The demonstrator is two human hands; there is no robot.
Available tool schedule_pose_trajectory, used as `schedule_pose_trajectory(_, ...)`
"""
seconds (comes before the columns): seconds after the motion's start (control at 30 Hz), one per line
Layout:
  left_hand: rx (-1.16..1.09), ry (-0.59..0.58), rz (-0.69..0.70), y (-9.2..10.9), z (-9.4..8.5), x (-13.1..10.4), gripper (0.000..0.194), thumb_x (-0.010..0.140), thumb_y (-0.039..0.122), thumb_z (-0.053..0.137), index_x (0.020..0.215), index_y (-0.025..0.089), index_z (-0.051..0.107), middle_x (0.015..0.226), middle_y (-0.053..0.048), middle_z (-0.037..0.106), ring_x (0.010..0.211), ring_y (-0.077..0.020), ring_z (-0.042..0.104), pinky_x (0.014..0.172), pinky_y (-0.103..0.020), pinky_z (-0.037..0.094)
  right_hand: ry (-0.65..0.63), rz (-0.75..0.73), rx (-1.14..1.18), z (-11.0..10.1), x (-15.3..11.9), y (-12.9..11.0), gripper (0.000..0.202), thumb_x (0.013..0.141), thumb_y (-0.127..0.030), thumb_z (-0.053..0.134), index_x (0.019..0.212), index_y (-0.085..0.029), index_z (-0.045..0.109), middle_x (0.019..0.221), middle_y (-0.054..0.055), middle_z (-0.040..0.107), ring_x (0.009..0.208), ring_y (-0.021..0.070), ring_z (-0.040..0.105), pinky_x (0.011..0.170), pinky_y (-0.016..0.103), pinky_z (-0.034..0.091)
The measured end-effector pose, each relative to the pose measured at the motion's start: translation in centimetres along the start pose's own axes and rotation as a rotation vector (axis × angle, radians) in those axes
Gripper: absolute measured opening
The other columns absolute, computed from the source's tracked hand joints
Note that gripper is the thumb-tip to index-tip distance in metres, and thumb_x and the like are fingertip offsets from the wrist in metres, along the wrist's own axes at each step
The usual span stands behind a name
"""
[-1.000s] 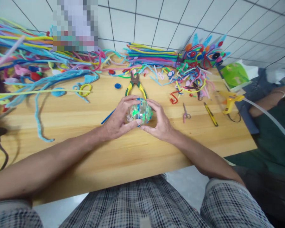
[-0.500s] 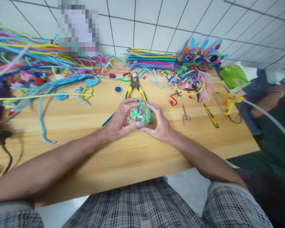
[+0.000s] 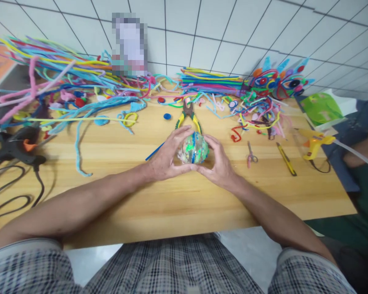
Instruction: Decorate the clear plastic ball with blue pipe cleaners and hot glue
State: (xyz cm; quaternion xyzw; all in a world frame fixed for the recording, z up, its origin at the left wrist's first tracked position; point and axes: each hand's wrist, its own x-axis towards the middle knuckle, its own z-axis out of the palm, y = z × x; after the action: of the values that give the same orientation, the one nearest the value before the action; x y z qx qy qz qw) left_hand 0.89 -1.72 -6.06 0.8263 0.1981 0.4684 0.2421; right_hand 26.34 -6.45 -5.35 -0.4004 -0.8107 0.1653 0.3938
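Observation:
A round, shiny ball (image 3: 194, 149) in green, clear and blue rests between my two hands over the middle of the table. My left hand (image 3: 168, 157) curves round its left side, fingers at the top and thumb along the near edge. On the right side my right hand (image 3: 218, 161) cups it the same way, and the two thumbs meet below it. Pliers (image 3: 188, 114) with yellow and green handles lie just beyond the ball. A blue stick (image 3: 154, 152) pokes out beside my left hand.
Pipe cleaners (image 3: 211, 81) line the back of the wooden table (image 3: 171, 212). At the right lie scissors (image 3: 251, 155), a yellow cutter (image 3: 286, 159) and a yellow glue gun (image 3: 318, 145). A black device (image 3: 20, 147) with cables is at the left. Part of a person's arm (image 3: 363, 151) shows far right.
The view has shifted left, so things appear further right. More of the ball's top and front shows between my hands, and my thumbs have come together under it.

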Motion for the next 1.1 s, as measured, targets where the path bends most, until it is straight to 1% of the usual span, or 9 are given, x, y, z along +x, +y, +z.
schedule_pose_trajectory(0.13, -0.011, -0.01, 0.005, 0.09, -0.05, 0.07, 0.099, 0.098, 0.063, 0.085, 0.178, 0.035, 0.033, 0.173, -0.02, 0.052, 0.167, -0.0406, 0.048, 0.134, -0.066, 0.047, 0.016, -0.008, 0.014, 0.09, 0.0, 0.05, 0.095, 0.096, -0.055, 0.088, 0.173, -0.03, 0.037, 0.171, 0.022, 0.056, 0.16, 0.0419, 0.057, 0.129, 0.071, 0.055)
schedule_pose_trajectory(0.33, 0.003, -0.015, -0.003, 0.25, -0.13, 0.09, 0.092, 0.103, 0.062, 0.08, 0.177, 0.035, 0.034, 0.173, -0.02, 0.052, 0.166, -0.0389, 0.049, 0.134, -0.066, 0.048, -0.001, 0.002, -0.016, -0.06, 0.0, -0.07, 0.095, 0.096, -0.051, 0.088, 0.173, -0.031, 0.036, 0.17, 0.022, 0.056, 0.16, 0.0424, 0.057, 0.127, 0.072, 0.056)
schedule_pose_trajectory(0.47, -0.002, -0.015, 0.005, 0.48, -0.17, 0.25, 0.079, 0.108, 0.052, 0.076, 0.175, 0.032, 0.039, 0.17, -0.021, 0.053, 0.165, -0.0367, 0.051, 0.134, -0.062, 0.05, -0.016, -0.008, -0.027, -0.22, -0.04, -0.09, 0.096, 0.096, -0.049, 0.087, 0.174, -0.03, 0.035, 0.17, 0.022, 0.056, 0.16, 0.042, 0.057, 0.127, 0.072, 0.056)
schedule_pose_trajectory(0.57, -0.012, -0.029, 0.004, 0.69, -0.2, 0.41, 0.074, 0.109, 0.047, 0.075, 0.173, 0.03, 0.041, 0.168, -0.021, 0.054, 0.163, -0.0362, 0.052, 0.132, -0.061, 0.051, -0.01, -0.004, -0.028, -0.26, -0.05, -0.18, 0.096, 0.096, -0.048, 0.088, 0.174, -0.03, 0.035, 0.17, 0.021, 0.056, 0.159, 0.0418, 0.058, 0.128, 0.07, 0.055)
schedule_pose_trajectory(0.7, -0.016, -0.045, 0.003, 0.8, -0.18, 0.43, 0.072, 0.11, 0.045, 0.074, 0.171, 0.029, 0.041, 0.167, -0.023, 0.052, 0.162, -0.0366, 0.053, 0.132, -0.061, 0.052, -0.005, 0.0, -0.04, -0.43, 0.01, -0.48, 0.095, 0.097, -0.041, 0.087, 0.175, -0.031, 0.034, 0.17, 0.02, 0.056, 0.159, 0.0401, 0.058, 0.129, 0.067, 0.056)
schedule_pose_trajectory(0.77, -0.02, -0.047, -0.003, 0.77, -0.12, 0.33, 0.072, 0.11, 0.045, 0.073, 0.172, 0.03, 0.04, 0.168, -0.023, 0.051, 0.163, -0.0374, 0.051, 0.132, -0.064, 0.051, -0.016, 0.0, -0.035, -0.59, 0.01, -0.55, 0.097, 0.096, -0.039, 0.088, 0.176, -0.032, 0.033, 0.17, 0.019, 0.056, 0.16, 0.0403, 0.058, 0.129, 0.067, 0.056)
schedule_pose_trajectory(0.87, -0.024, -0.035, -0.02, 0.69, 0.02, 0.17, 0.074, 0.109, 0.046, 0.073, 0.173, 0.032, 0.038, 0.169, -0.021, 0.051, 0.163, -0.0388, 0.051, 0.132, -0.066, 0.051, -0.037, 0.006, -0.042, -0.77, -0.05, -0.46, 0.1, 0.096, -0.04, 0.088, 0.177, -0.032, 0.032, 0.172, 0.019, 0.054, 0.161, 0.0414, 0.057, 0.129, 0.068, 0.055)
schedule_pose_trajectory(0.97, -0.027, -0.023, -0.026, 0.58, 0.14, 0.15, 0.075, 0.109, 0.046, 0.073, 0.173, 0.033, 0.038, 0.17, -0.022, 0.051, 0.162, -0.0396, 0.052, 0.131, -0.067, 0.051, -0.044, 0.012, -0.068, -0.74, -0.13, -0.27, 0.1, 0.096, -0.043, 0.087, 0.178, -0.031, 0.031, 0.171, 0.02, 0.055, 0.16, 0.0417, 0.057, 0.128, 0.068, 0.056)
schedule_pose_trajectory(1.1, -0.034, -0.01, -0.04, 0.29, 0.32, 0.22, 0.082, 0.108, 0.051, 0.074, 0.177, 0.033, 0.032, 0.172, -0.022, 0.05, 0.165, -0.0411, 0.05, 0.133, -0.069, 0.049, -0.013, 0.016, -0.087, -0.52, 0.04, -0.11, 0.095, 0.097, -0.041, 0.087, 0.176, -0.03, 0.035, 0.168, 0.019, 0.059, 0.156, 0.0404, 0.061, 0.126, 0.066, 0.058)
